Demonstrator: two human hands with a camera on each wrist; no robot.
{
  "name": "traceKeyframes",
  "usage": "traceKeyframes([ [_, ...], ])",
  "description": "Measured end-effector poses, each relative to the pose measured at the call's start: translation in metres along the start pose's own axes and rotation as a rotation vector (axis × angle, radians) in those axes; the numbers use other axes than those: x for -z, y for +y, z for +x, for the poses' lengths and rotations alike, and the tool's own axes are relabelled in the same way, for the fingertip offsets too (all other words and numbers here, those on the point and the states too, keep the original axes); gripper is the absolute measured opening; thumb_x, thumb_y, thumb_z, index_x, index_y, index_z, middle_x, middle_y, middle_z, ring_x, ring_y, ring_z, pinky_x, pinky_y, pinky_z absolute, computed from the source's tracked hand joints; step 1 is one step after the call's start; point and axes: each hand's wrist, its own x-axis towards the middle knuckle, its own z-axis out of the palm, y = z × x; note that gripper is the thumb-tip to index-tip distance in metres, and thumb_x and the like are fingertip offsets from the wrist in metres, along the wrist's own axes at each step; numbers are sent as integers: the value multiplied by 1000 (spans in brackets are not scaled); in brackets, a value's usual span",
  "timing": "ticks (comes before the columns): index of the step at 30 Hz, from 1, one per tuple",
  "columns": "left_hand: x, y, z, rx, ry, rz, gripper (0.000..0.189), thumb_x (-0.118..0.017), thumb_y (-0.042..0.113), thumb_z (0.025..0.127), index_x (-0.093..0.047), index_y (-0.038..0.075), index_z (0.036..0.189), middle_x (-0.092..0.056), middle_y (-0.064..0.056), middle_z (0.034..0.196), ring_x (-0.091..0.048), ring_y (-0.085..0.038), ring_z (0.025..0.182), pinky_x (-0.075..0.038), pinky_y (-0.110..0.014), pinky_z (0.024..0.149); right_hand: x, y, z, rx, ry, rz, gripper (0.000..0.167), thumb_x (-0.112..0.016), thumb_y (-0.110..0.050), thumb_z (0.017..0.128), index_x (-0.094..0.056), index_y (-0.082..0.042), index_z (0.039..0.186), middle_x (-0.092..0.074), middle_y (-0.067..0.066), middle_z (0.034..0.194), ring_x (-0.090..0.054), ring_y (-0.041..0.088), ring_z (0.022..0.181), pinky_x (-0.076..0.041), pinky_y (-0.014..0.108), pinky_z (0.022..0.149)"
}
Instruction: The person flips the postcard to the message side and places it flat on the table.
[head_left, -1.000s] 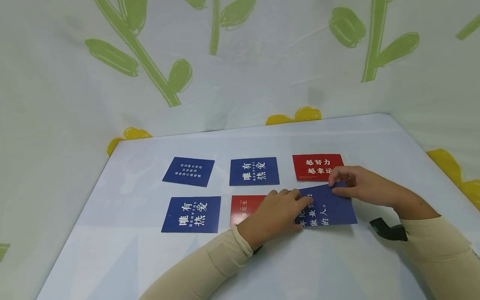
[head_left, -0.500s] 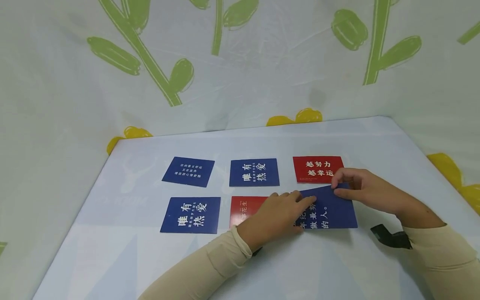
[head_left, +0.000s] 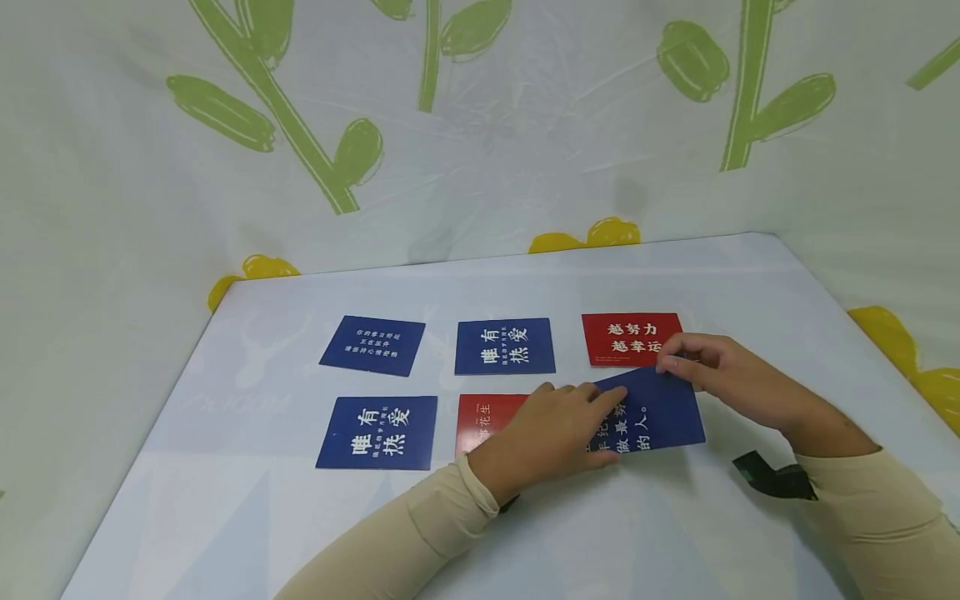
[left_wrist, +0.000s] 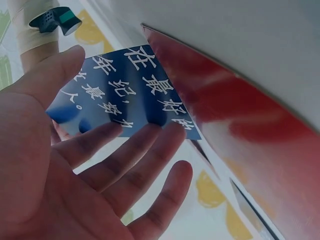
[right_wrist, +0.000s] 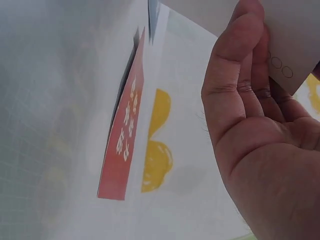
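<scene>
My right hand (head_left: 738, 379) pinches the upper right corner of a blue postcard (head_left: 667, 417) with white Chinese writing, raised off the table at a tilt. My left hand (head_left: 551, 429) lies across the card's left part, hiding some of the writing. In the left wrist view, the fingers (left_wrist: 145, 155) of that hand reach out nearly straight, their tips at the lettered face, while the thumb stands apart. A red postcard (head_left: 487, 421) lies partly under the left hand. The right wrist view shows the card's pale back (right_wrist: 295, 30) behind my right fingers.
Another red postcard (head_left: 630, 337) lies just behind the right hand. Three blue postcards rest to the left: a slanted one (head_left: 375, 344), one at the back middle (head_left: 505, 346) and one nearer (head_left: 377, 433). All lie on a white table (head_left: 247, 500) before a leaf-patterned cloth (head_left: 525, 167).
The held card's right side has risen slightly, so its lower edge now slopes upward to the right. My left thumb has moved a little to the right. The other cards lie where they were.
</scene>
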Motion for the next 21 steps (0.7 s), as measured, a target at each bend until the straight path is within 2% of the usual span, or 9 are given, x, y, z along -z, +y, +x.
traceKeyframes([
  [6, 2, 0, 0, 7, -2, 5, 77, -65, 61, 88, -43, 24, 152, -65, 5, 134, -65, -12, 119, -53, -30, 94, 2, 1, 2, 93, -82, 192, 47, -24, -35, 111, -54, 0, 120, -67, 3, 114, -70, 19, 100, -58, 25, 86],
  [8, 3, 1, 0, 11, -5, 4, 76, -65, 61, 89, -42, 24, 152, -65, 5, 134, -65, -12, 119, -53, -30, 94, 2, 3, 2, 117, -109, 237, 50, -20, -35, 111, -52, 0, 126, -68, 0, 117, -70, 19, 103, -57, 25, 87],
  [15, 4, 2, 1, 18, -4, -6, 78, -64, 59, 90, -39, 22, 154, -64, 5, 136, -66, -12, 119, -53, -31, 94, 0, 6, 5, 163, -173, 358, 48, -19, -29, 111, -49, -5, 141, -58, -7, 134, -63, 11, 117, -55, 28, 92],
  [21, 3, 1, 1, 14, 18, -7, 77, -63, 57, 92, -37, 20, 154, -66, 5, 134, -68, -12, 114, -54, -30, 91, -3, 8, 6, 163, -160, 376, 46, -21, -22, 110, -50, -7, 142, -55, -5, 139, -60, 10, 120, -54, 27, 93],
])
